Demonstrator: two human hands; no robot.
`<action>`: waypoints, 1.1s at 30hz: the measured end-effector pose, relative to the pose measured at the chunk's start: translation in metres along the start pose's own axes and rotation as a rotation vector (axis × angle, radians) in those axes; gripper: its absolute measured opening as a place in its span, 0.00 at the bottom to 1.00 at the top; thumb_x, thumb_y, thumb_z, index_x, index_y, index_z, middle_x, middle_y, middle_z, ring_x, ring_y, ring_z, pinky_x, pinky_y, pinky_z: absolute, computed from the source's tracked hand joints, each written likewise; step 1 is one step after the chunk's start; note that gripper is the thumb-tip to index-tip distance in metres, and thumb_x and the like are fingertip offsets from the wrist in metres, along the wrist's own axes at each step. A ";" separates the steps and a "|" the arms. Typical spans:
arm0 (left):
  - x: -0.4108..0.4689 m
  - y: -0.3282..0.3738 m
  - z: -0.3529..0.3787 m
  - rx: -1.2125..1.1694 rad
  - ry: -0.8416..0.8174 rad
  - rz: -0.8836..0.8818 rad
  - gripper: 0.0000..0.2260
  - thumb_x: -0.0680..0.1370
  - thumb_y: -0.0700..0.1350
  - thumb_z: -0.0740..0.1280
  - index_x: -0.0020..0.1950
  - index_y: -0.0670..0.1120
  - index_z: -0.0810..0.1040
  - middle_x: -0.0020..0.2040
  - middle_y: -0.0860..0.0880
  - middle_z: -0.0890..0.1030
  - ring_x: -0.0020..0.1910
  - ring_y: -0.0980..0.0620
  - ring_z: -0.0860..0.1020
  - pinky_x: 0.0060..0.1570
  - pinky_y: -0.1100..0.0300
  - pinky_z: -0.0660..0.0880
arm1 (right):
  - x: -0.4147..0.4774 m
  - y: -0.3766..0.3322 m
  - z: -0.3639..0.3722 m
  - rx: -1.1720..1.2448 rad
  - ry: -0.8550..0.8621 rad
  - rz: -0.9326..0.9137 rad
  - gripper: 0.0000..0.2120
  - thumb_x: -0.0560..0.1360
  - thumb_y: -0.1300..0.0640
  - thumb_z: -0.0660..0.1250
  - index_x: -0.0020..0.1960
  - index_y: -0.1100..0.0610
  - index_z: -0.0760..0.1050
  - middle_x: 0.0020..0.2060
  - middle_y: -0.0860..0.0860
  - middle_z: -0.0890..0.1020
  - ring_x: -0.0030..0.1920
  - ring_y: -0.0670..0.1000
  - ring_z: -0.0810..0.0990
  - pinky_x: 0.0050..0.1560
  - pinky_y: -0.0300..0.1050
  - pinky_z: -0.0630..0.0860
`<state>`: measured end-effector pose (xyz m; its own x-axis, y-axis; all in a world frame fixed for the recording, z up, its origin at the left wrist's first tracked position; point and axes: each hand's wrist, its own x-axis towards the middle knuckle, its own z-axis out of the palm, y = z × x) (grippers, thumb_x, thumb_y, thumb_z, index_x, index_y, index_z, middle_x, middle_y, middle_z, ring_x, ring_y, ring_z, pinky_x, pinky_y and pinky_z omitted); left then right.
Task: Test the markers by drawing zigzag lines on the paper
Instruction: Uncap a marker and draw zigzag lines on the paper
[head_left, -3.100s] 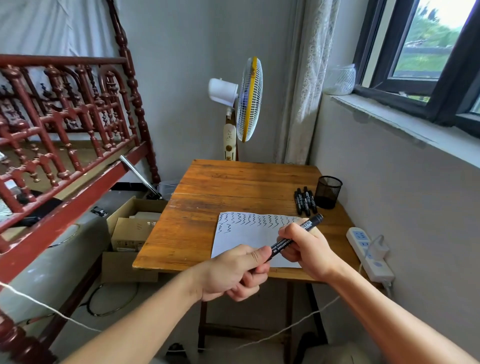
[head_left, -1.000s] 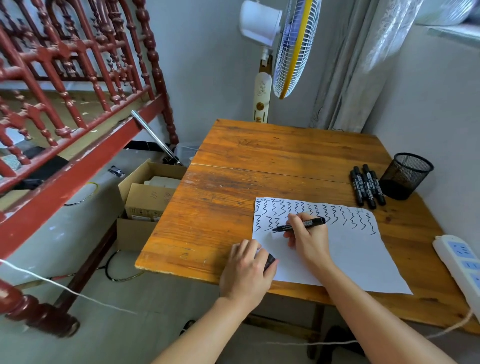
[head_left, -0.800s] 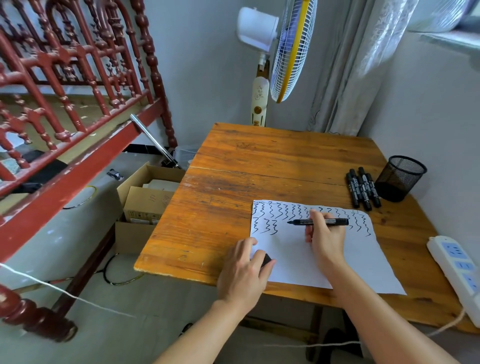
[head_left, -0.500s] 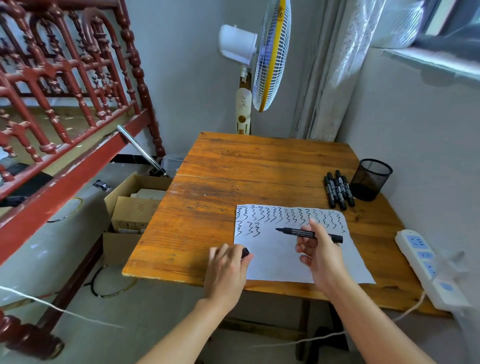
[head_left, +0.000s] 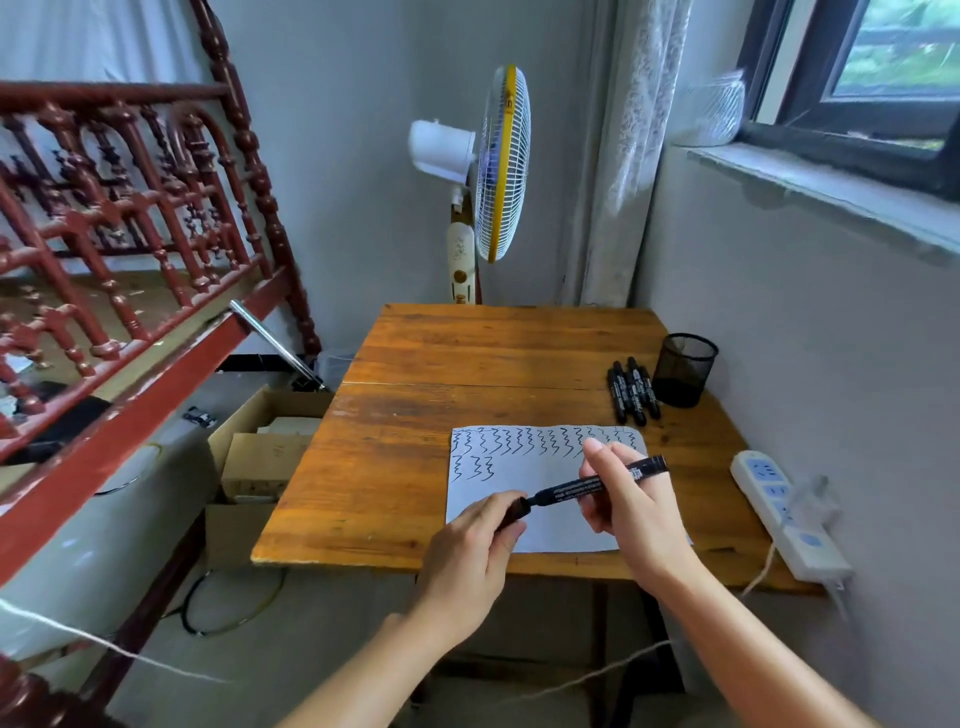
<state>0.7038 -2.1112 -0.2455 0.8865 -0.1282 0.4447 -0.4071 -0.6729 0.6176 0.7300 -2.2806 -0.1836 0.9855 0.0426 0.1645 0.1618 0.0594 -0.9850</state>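
A white sheet of paper (head_left: 540, 467) lies near the front edge of the wooden table (head_left: 467, 374), with a row of black zigzag lines along its top and a few more below at the left. My right hand (head_left: 631, 512) holds a black marker (head_left: 597, 484) by its barrel, level above the paper. My left hand (head_left: 475, 556) grips the marker's black cap (head_left: 515, 511), which meets the marker's left end. Several more black markers (head_left: 632, 389) lie side by side at the table's right.
A black mesh pen cup (head_left: 684, 370) stands by the wall next to the loose markers. A white power strip (head_left: 787, 514) hangs off the table's right edge. A standing fan (head_left: 493, 171) is behind the table; cardboard boxes (head_left: 260, 447) and a red bed frame (head_left: 130, 291) are at the left.
My right hand lifted the marker off the paper after drawing. My left hand rose from the table with the cap and brought it to the marker's tip.
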 end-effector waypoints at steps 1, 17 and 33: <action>-0.001 0.005 -0.002 0.022 -0.005 0.033 0.14 0.78 0.44 0.63 0.64 0.49 0.72 0.58 0.50 0.79 0.53 0.59 0.76 0.46 0.70 0.74 | -0.002 -0.003 -0.002 -0.013 -0.024 -0.001 0.17 0.79 0.53 0.63 0.35 0.63 0.71 0.23 0.54 0.74 0.24 0.49 0.72 0.24 0.38 0.67; 0.003 0.074 -0.031 -0.164 -0.286 -0.053 0.10 0.79 0.55 0.55 0.47 0.51 0.71 0.42 0.47 0.79 0.39 0.53 0.75 0.42 0.51 0.76 | -0.027 -0.042 -0.024 -0.008 -0.032 0.176 0.15 0.80 0.57 0.58 0.35 0.59 0.66 0.20 0.46 0.67 0.24 0.46 0.60 0.27 0.39 0.57; 0.034 0.014 0.021 0.367 -0.182 0.089 0.17 0.79 0.57 0.58 0.63 0.49 0.70 0.59 0.51 0.75 0.56 0.53 0.74 0.52 0.59 0.70 | 0.036 -0.008 -0.072 -0.112 0.196 0.195 0.08 0.75 0.55 0.71 0.40 0.58 0.76 0.28 0.51 0.74 0.26 0.47 0.69 0.25 0.37 0.66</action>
<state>0.7331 -2.1400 -0.2353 0.8891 -0.3019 0.3441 -0.4077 -0.8640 0.2954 0.7676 -2.3509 -0.1736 0.9880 -0.1512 -0.0303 -0.0371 -0.0419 -0.9984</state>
